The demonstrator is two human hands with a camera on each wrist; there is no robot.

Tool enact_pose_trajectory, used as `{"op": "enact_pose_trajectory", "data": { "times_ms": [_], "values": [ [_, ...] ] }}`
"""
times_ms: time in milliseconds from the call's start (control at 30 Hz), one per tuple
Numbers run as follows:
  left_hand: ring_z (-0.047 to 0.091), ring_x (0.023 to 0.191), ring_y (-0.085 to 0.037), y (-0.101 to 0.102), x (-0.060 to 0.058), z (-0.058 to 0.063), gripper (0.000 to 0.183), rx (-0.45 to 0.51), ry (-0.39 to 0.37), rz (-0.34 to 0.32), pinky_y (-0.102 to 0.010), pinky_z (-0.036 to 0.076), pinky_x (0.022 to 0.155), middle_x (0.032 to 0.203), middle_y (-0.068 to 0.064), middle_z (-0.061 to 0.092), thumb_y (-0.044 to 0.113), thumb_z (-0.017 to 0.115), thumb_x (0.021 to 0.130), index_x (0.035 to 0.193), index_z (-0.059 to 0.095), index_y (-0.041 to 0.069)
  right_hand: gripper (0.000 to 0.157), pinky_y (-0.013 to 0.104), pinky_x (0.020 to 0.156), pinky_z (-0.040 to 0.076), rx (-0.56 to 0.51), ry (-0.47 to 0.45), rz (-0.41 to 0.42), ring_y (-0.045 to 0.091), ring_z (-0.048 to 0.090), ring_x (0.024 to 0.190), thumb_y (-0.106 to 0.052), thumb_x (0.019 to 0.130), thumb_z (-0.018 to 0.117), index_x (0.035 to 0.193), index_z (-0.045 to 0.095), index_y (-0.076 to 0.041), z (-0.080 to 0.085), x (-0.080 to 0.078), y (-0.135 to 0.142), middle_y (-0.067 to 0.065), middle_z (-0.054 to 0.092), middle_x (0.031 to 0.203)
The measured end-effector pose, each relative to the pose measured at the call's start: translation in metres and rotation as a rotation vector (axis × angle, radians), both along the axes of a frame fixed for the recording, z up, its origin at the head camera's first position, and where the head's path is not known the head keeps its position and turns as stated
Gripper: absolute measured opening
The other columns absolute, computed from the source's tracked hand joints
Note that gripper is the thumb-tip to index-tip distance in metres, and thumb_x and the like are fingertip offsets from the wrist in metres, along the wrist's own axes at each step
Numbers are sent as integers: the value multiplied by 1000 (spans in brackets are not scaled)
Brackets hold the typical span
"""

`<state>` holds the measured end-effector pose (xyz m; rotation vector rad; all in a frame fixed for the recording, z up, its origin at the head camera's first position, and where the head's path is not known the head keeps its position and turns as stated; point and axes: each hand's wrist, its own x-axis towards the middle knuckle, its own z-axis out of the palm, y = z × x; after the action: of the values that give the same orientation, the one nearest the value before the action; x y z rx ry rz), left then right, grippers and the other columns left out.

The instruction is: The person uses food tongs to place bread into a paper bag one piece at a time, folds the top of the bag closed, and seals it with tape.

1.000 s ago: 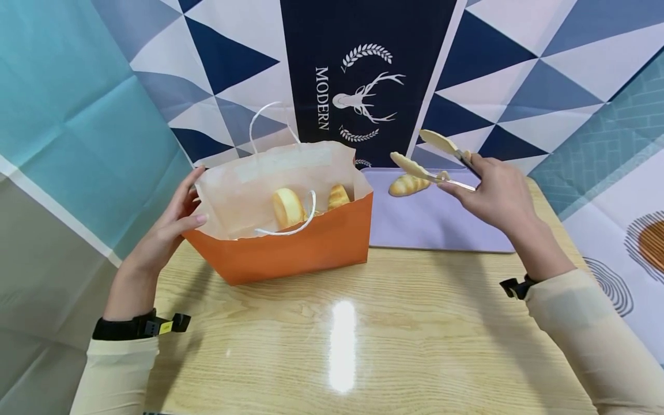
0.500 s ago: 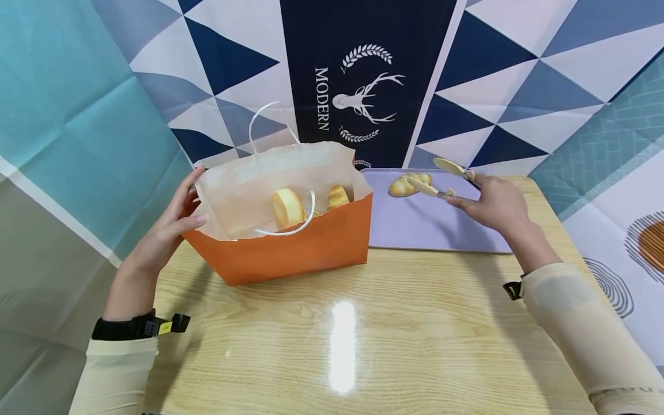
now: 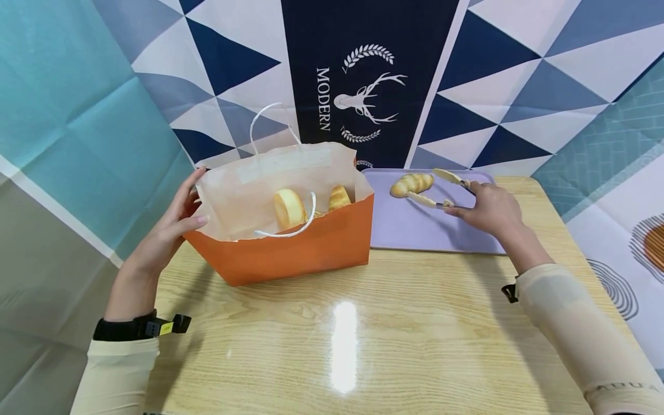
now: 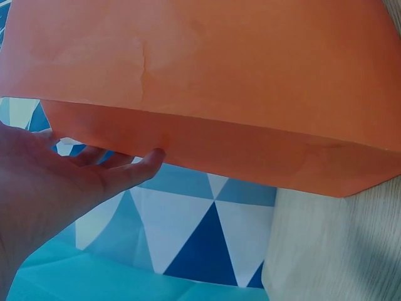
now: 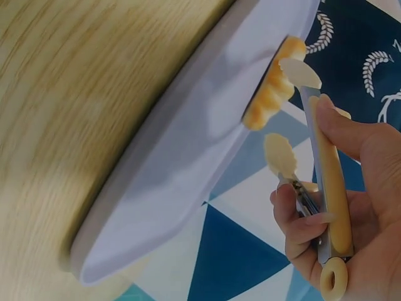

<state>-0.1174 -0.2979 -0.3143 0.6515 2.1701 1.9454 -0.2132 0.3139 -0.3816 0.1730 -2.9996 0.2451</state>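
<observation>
In the head view my left hand [image 3: 168, 230] spans the left side of an orange paper bag [image 3: 295, 253]. Its thumb touches the side near the front corner, with its other fingers toward the back corner. Inside the bag lie a round bread roll [image 3: 289, 208] and a ridged bread piece [image 3: 339, 197]. My right hand [image 3: 493, 210] grips a pair of tongs [image 5: 332, 188] with cream tips, their arms spread apart. The tips point at a ridged, croissant-like bread [image 3: 412, 184] on the lilac tray [image 3: 404, 233], one tip near its front, nothing pinched between them.
The bag and tray stand side by side on a wooden table [image 3: 290, 334]. White rope handles [image 3: 266, 112] rise from the bag's back and droop over its front. A patterned cloth backdrop [image 3: 228, 52] closes off the rear and both sides.
My right hand has lowered the tongs toward the tray, bringing their tips down beside the ridged bread. The left hand, the bag and the bread have stayed in place.
</observation>
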Motion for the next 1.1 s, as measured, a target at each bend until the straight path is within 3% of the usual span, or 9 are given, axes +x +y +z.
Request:
{"op": "enact_pose_trajectory", "data": {
  "times_ms": [200,400,667,933,1100],
  "values": [
    [20,135,-39,0,0,-1,75,1,2,1,-36,35,100,156,-16,16,6,40,96,160,5,27,88,60,62,44,-9,-10,2,46,57,81,-60,76,74,127,54,10,-7,-7,-1,35,61,102],
    [20,135,-39,-1,0,-3,75,2,-5,6,-35,35,100,157,-16,15,6,39,97,160,6,29,97,63,71,45,-16,-43,0,50,56,92,-64,76,72,133,51,11,-12,-16,-4,38,60,108],
    [21,135,-38,-1,0,-3,75,-6,-7,13,-41,35,100,156,-15,17,7,40,96,160,7,29,96,66,83,42,-39,-64,0,49,55,95,-65,77,70,133,51,11,-17,-21,-5,39,60,107],
    [19,137,-37,-1,0,-1,75,7,-6,8,-41,32,101,158,-14,15,6,39,97,160,5,29,93,65,75,43,-39,-87,-9,50,57,87,-67,80,65,134,53,7,-21,-25,-9,38,62,103],
    [19,137,-36,-1,-1,-1,76,-3,-8,12,-48,30,103,157,-15,16,6,40,96,160,6,29,81,60,65,43,-48,-81,0,47,57,79,-61,82,67,128,57,5,-26,-24,-12,35,64,95]
  ]
}}
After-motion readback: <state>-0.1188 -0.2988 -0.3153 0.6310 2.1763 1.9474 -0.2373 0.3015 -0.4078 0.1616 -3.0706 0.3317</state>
